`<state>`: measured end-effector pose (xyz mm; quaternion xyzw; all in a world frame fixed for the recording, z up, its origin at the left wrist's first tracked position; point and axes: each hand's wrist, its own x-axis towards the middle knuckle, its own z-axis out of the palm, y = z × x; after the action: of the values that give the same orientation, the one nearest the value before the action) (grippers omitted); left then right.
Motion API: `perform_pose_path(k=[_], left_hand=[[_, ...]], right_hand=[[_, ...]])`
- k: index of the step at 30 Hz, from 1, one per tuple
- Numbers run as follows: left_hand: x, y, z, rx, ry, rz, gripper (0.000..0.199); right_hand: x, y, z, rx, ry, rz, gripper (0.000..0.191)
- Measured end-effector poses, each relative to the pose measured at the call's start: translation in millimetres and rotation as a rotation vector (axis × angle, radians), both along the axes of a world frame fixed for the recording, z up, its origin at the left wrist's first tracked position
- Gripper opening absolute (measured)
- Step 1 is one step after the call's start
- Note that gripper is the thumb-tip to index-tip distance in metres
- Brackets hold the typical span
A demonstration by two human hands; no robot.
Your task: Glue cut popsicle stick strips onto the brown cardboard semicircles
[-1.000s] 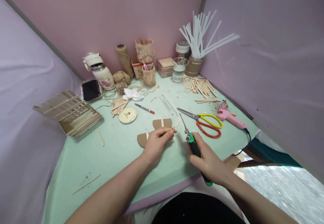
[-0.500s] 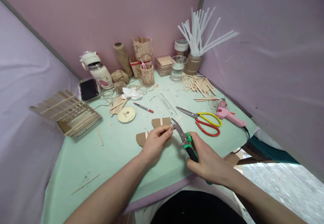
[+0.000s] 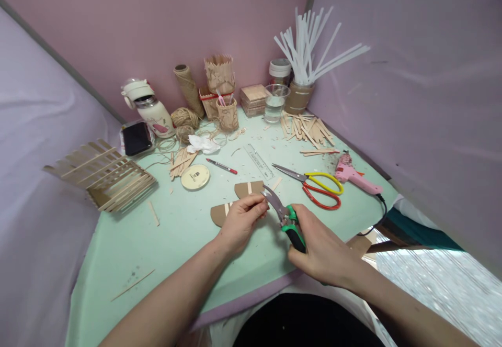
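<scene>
My right hand (image 3: 319,245) is wrapped round the green and black handles of a pair of pruning shears (image 3: 291,226). The curved blades reach left to the fingertips of my left hand (image 3: 243,219), which is closed in a pinch. What the left fingers pinch is too small and too covered to make out. Just beyond and beside the left hand lie two rounded brown cardboard pieces, a far one (image 3: 242,190) and a near one (image 3: 218,215), each with a pale wooden strip across it. The left hand partly covers the near one.
Scissors (image 3: 308,178) and a pink glue gun (image 3: 358,177) lie to the right. A ruler (image 3: 259,161), a red pen (image 3: 221,166) and a round lid (image 3: 195,177) are farther back. A slatted stick structure (image 3: 121,179) stands left; craft sticks (image 3: 308,130), twine and a water cup (image 3: 275,105) sit behind.
The pruning shears have moved slightly left, so their blade tips now meet my left fingertips. My left hand stays nearly in place.
</scene>
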<state>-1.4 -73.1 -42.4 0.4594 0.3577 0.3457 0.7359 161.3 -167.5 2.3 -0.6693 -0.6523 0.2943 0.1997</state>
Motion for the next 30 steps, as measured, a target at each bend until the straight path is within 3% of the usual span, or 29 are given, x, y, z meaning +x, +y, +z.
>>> perform_pose_path(k=[17,30], left_hand=[[-0.8,0.8,-7.9,0.091,0.039,-0.007,0.014],[0.3,-0.5,-3.7,0.067,0.033,0.006,0.014]], right_hand=[[0.0,-2.8,0.0,-0.023,-0.008,0.013,0.029],[0.0,-3.2,0.2,-0.037,-0.033,0.027,0.025]])
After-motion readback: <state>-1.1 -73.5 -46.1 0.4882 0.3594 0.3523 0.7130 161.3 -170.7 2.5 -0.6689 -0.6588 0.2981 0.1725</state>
